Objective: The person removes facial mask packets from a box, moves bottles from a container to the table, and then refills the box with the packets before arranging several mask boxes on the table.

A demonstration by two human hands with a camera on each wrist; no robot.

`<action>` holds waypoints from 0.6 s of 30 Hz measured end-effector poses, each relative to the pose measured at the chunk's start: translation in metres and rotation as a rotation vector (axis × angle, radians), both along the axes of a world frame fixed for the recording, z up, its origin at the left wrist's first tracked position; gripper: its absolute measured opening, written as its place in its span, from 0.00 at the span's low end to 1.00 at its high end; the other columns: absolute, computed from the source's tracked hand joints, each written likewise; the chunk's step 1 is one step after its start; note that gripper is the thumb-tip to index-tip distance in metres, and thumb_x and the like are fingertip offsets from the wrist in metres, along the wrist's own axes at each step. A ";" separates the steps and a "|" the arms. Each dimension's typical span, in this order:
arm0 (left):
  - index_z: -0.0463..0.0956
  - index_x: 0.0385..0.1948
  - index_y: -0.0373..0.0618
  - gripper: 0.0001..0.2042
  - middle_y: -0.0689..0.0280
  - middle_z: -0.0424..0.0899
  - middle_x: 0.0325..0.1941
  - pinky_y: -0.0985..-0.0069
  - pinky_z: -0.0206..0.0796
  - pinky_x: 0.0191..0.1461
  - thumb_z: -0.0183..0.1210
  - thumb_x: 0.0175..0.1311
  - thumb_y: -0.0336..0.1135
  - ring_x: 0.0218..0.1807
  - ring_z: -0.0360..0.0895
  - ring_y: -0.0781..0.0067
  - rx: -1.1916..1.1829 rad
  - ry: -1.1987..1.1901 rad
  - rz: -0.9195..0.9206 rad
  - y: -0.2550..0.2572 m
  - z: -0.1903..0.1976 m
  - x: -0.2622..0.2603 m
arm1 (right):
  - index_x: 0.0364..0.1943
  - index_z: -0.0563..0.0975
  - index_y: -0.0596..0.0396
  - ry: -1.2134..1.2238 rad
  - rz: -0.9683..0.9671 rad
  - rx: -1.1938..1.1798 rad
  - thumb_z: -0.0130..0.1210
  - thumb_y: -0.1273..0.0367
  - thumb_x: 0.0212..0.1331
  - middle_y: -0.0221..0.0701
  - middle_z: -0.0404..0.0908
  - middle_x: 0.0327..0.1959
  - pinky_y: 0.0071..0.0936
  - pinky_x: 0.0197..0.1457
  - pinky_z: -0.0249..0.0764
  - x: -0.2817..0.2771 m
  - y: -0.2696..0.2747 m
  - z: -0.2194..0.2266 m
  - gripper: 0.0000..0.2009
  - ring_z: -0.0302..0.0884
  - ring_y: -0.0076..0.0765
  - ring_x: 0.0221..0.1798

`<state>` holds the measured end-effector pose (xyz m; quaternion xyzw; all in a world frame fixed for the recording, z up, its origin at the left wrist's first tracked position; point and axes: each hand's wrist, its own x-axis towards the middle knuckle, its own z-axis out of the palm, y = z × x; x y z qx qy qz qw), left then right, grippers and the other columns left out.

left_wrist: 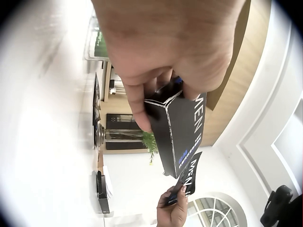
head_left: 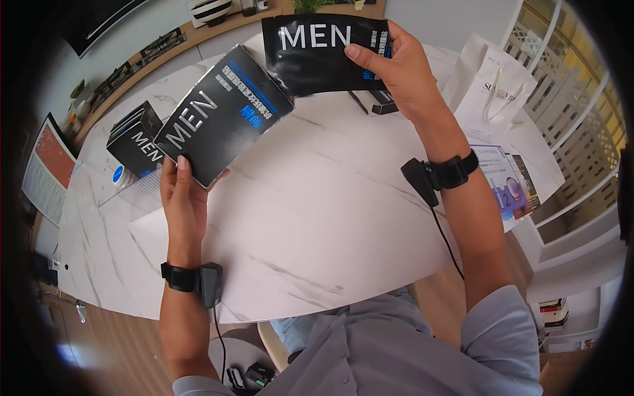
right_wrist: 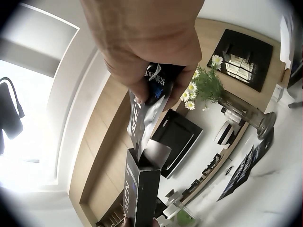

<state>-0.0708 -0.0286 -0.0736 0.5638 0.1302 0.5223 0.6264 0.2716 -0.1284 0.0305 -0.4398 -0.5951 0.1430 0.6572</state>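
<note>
My left hand (head_left: pixel 185 204) grips a black carton (head_left: pixel 224 119) marked MEN by its lower corner, tilted above the white table. In the right wrist view the carton's end flap (right_wrist: pixel 157 152) stands open. With thumb in front and fingers behind, my right hand (head_left: pixel 411 76) pinches a glossy black sachet (head_left: pixel 310 59), also printed MEN, at its right end. The sachet lies just beyond the carton's upper end and overlaps it in the right wrist view. Another black MEN box (head_left: pixel 135 142) stands on the table to the left of the carton.
A small jar with a blue lid (head_left: pixel 121 175) sits beside the standing box. Toward the back lies a flat black box (head_left: pixel 380 103). A white paper bag (head_left: pixel 492 86) and a purple printed pack (head_left: pixel 503 181) are at right. Daisies in a glass vase (right_wrist: pixel 241 109) rise at the back.
</note>
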 end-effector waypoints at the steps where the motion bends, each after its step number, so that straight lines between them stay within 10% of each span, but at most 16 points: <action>1: 0.69 0.61 0.45 0.15 0.60 0.80 0.62 0.57 0.80 0.60 0.48 0.81 0.40 0.60 0.82 0.65 0.012 0.004 -0.010 0.001 -0.001 0.000 | 0.52 0.79 0.61 -0.009 0.008 -0.011 0.72 0.68 0.58 0.31 0.86 0.43 0.21 0.47 0.79 0.001 -0.001 0.002 0.20 0.81 0.21 0.42; 12: 0.66 0.67 0.40 0.19 0.61 0.78 0.65 0.61 0.77 0.64 0.47 0.82 0.38 0.63 0.80 0.67 -0.004 0.062 0.025 0.000 -0.007 0.003 | 0.48 0.79 0.56 -0.205 0.125 -0.293 0.73 0.67 0.57 0.25 0.85 0.40 0.20 0.49 0.78 0.005 -0.008 0.010 0.18 0.80 0.16 0.43; 18: 0.64 0.68 0.40 0.20 0.61 0.77 0.65 0.61 0.76 0.65 0.48 0.82 0.38 0.62 0.80 0.67 -0.103 0.099 -0.114 -0.002 -0.015 0.009 | 0.59 0.74 0.59 -0.312 -0.135 -0.124 0.69 0.66 0.63 0.31 0.84 0.44 0.21 0.50 0.77 -0.042 0.006 -0.016 0.24 0.80 0.22 0.45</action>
